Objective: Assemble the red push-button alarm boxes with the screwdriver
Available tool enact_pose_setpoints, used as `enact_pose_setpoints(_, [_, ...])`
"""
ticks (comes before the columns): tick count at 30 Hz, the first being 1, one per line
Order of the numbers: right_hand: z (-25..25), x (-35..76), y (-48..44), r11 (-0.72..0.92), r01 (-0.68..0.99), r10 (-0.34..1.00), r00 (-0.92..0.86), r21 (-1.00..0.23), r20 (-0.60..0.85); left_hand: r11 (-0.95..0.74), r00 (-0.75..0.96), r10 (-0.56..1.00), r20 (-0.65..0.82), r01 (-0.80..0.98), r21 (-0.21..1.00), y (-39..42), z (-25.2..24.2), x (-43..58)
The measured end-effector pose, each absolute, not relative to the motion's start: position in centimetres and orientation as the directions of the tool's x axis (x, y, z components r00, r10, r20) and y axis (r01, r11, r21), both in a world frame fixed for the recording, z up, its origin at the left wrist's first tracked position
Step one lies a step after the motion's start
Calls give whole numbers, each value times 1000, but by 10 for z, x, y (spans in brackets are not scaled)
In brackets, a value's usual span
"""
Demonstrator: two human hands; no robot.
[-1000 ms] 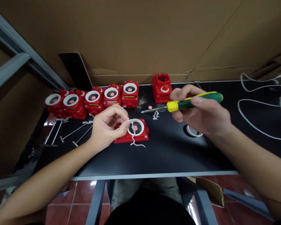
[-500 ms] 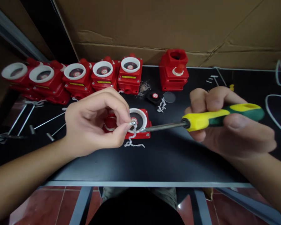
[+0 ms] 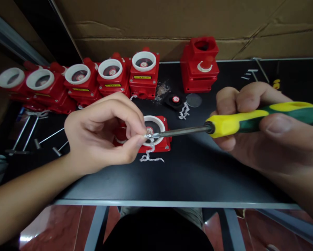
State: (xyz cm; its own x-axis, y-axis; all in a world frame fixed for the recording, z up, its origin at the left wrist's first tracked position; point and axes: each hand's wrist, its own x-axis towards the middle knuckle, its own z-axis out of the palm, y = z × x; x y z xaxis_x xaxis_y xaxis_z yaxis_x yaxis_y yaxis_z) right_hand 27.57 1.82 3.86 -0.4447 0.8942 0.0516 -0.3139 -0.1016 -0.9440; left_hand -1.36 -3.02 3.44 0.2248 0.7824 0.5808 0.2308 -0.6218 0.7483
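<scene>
My left hand [image 3: 106, 130] pinches a small metal piece, apparently a screw, between thumb and fingertips. A whitish twisted strand [image 3: 150, 152] dangles below the pinch. My right hand [image 3: 271, 129] is wrapped round a yellow and green screwdriver [image 3: 224, 125], its shaft pointing left. The screwdriver's tip meets the small metal piece at my left fingertips. Beneath them on the table lies a red box with a white ring [image 3: 160, 127] and a dark round window, partly hidden by my left hand.
Several red boxes with white rings [image 3: 111, 71] line the back left. Another red box [image 3: 200, 69], with an open hole on top, stands at the back right. Between them are a black part [image 3: 173, 101], a clear disc [image 3: 194, 100] and a whitish strand [image 3: 184, 111]. T-shaped metal rods [image 3: 50, 135] lie at left.
The screwdriver's tip has come up from just below right of the left fingertips to meet the small metal piece. The head view has shifted slightly.
</scene>
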Motion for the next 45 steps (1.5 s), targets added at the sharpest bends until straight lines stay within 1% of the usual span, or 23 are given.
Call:
enact_pose_setpoints(5, [37, 278, 19, -87, -330, 889, -452, -940, 77, -587, 193, 810, 554, 247, 771, -30, 36, -11])
enact_pose_setpoints(7, [36, 282, 20, -54, -320, 879, -465, -946, 107, -595, 195, 804, 562, 236, 768, -29, 36, -12])
enact_pose_setpoints(10, [34, 290, 24, 71, -267, 860, -472, -961, 194, -653, 235, 757, 610, 241, 718, -28, 34, -15])
enact_pose_setpoints(13, [35, 298, 29, 247, -194, 800, -512, -950, 312, -661, 241, 749, 617, 322, 678, -26, 31, -19])
enact_pose_setpoints(15, [37, 302, 32, 329, -138, 759, -549, -934, 349, -649, 231, 757, 611, 372, 663, -25, 30, -21])
enact_pose_setpoints(16, [38, 304, 34, 342, -112, 750, -565, -933, 343, -657, 232, 749, 621, 385, 648, -25, 30, -21])
enact_pose_setpoints(19, [42, 305, 36, 340, -80, 738, -595, -937, 319, -713, 244, 687, 685, 408, 570, -26, 31, -21])
enact_pose_setpoints(20, [42, 304, 37, 339, -79, 730, -606, -937, 315, -708, 242, 689, 683, 428, 562, -27, 32, -20])
enact_pose_setpoints(24, [43, 301, 36, 341, -50, 730, -615, -939, 298, -653, 219, 738, 639, 471, 593, -33, 36, -17])
enact_pose_setpoints(31, [39, 298, 37, 340, -80, 727, -610, -937, 316, -654, 214, 735, 643, 472, 591, -36, 36, -14])
enact_pose_setpoints(39, [37, 298, 38, 298, -74, 728, -628, -952, 277, -616, 225, 776, 589, 472, 631, -41, 39, -14])
enact_pose_setpoints(45, [37, 301, 38, 308, -67, 723, -631, -949, 279, -623, 237, 770, 592, 483, 616, -40, 39, -14])
